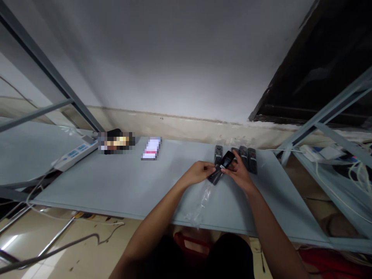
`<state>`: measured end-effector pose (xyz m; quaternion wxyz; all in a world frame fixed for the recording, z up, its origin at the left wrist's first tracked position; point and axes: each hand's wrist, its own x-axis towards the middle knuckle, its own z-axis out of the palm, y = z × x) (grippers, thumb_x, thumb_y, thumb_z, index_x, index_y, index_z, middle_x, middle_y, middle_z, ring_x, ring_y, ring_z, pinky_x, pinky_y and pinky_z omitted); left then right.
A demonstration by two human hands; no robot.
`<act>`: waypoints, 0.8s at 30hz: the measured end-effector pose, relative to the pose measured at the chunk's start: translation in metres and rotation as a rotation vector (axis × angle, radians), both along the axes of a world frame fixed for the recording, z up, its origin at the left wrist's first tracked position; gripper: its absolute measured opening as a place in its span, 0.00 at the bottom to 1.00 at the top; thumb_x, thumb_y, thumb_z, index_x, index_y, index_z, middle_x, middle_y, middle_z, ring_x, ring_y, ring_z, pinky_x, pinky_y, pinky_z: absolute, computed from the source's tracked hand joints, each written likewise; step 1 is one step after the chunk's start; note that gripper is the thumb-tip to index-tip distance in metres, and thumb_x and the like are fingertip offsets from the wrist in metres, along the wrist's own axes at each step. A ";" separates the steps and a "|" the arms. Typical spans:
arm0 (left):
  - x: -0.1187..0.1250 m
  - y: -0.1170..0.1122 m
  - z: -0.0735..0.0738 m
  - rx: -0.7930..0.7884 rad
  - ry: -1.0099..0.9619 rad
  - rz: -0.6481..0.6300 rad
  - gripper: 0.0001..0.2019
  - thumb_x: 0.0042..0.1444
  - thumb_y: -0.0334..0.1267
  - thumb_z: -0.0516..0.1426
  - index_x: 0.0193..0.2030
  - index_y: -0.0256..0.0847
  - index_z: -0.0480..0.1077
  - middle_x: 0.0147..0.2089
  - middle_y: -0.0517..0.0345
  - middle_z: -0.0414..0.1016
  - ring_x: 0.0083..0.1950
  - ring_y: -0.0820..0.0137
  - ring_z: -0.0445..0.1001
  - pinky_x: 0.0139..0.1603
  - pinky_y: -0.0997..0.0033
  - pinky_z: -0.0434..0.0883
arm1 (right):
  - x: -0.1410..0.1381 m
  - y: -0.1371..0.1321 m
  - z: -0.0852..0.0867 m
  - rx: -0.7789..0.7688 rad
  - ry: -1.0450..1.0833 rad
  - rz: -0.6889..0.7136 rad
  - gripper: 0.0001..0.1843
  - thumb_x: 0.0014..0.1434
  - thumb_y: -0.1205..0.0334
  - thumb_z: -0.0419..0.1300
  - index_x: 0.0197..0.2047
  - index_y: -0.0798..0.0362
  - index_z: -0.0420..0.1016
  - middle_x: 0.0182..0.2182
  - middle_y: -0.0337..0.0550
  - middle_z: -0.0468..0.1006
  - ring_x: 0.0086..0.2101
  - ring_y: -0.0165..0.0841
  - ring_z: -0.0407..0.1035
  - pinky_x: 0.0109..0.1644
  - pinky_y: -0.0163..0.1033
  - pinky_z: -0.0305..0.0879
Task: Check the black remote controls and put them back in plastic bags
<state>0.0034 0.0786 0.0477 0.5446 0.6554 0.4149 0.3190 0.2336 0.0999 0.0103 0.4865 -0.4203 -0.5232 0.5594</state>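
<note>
A slim dark handset-like device (227, 159) with a small white label is held at a slant above the table. I cannot tell its exact kind. My right hand (240, 172) grips its upper right side between thumb and fingers. My left hand (200, 171) pinches around its left side, near the lower part. A clear plastic sleeve (206, 195) trails below the device towards the table's front edge. Behind my hands lies a similar dark device (218, 152), and several more (252, 161) lie side by side beyond my right hand, apparently in clear wrapping.
The grey-blue table (122, 190) has metal frame posts on both sides and stands against a wall. A phone (151, 148) with a lit, blurred screen lies left of centre. Further left are a dark pixelated item (116, 141) and a white power strip (77, 155) with cables.
</note>
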 end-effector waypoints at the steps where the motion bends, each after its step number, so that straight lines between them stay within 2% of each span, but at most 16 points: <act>1: -0.001 0.002 -0.007 -0.078 -0.042 0.023 0.24 0.60 0.54 0.60 0.49 0.34 0.79 0.37 0.53 0.80 0.38 0.67 0.76 0.40 0.70 0.72 | 0.000 -0.001 -0.003 -0.013 0.004 0.013 0.66 0.45 0.51 0.79 0.77 0.38 0.44 0.52 0.47 0.81 0.42 0.40 0.80 0.50 0.48 0.77; 3: -0.002 0.005 -0.019 -0.206 -0.098 0.064 0.25 0.55 0.57 0.64 0.45 0.34 0.80 0.34 0.55 0.78 0.35 0.68 0.75 0.39 0.69 0.73 | 0.000 -0.003 -0.008 -0.022 -0.003 0.045 0.59 0.46 0.52 0.79 0.74 0.40 0.52 0.47 0.45 0.84 0.41 0.39 0.80 0.51 0.47 0.76; 6: -0.003 0.006 -0.031 -0.291 -0.115 0.068 0.24 0.49 0.57 0.68 0.38 0.34 0.79 0.32 0.56 0.77 0.36 0.68 0.75 0.39 0.68 0.74 | -0.002 -0.007 -0.011 -0.009 -0.024 0.088 0.51 0.48 0.52 0.78 0.69 0.43 0.59 0.41 0.43 0.85 0.41 0.39 0.80 0.50 0.46 0.74; 13: 0.001 0.009 -0.034 -0.321 -0.135 0.128 0.20 0.49 0.53 0.69 0.34 0.35 0.78 0.31 0.57 0.77 0.33 0.71 0.75 0.36 0.71 0.73 | -0.002 -0.008 -0.013 0.094 -0.151 0.067 0.36 0.55 0.47 0.72 0.63 0.46 0.69 0.36 0.42 0.84 0.37 0.38 0.77 0.47 0.44 0.71; 16: 0.010 0.011 -0.034 -0.244 -0.149 0.191 0.17 0.53 0.50 0.67 0.34 0.34 0.77 0.29 0.58 0.75 0.30 0.73 0.73 0.33 0.73 0.71 | -0.004 -0.009 -0.013 0.206 -0.284 0.066 0.22 0.60 0.42 0.67 0.49 0.49 0.81 0.39 0.45 0.82 0.41 0.40 0.75 0.49 0.45 0.69; 19: 0.019 0.011 -0.037 -0.100 -0.153 0.207 0.15 0.56 0.47 0.64 0.36 0.34 0.77 0.29 0.58 0.76 0.28 0.74 0.71 0.31 0.74 0.69 | -0.007 -0.012 -0.010 0.316 -0.396 0.183 0.22 0.64 0.41 0.62 0.33 0.51 0.83 0.42 0.47 0.80 0.45 0.41 0.74 0.52 0.44 0.68; 22: 0.024 0.011 -0.041 0.075 -0.122 0.206 0.14 0.59 0.47 0.62 0.38 0.35 0.77 0.33 0.56 0.78 0.31 0.73 0.72 0.34 0.74 0.69 | -0.010 -0.015 -0.009 0.347 -0.440 0.267 0.22 0.66 0.42 0.60 0.31 0.51 0.83 0.46 0.48 0.78 0.48 0.40 0.73 0.55 0.44 0.66; 24: 0.025 0.012 -0.044 0.151 -0.105 0.212 0.15 0.61 0.48 0.60 0.37 0.35 0.75 0.33 0.56 0.78 0.32 0.72 0.73 0.35 0.74 0.68 | -0.010 -0.014 -0.009 0.349 -0.438 0.215 0.23 0.66 0.42 0.60 0.31 0.51 0.82 0.44 0.47 0.78 0.46 0.40 0.73 0.53 0.43 0.66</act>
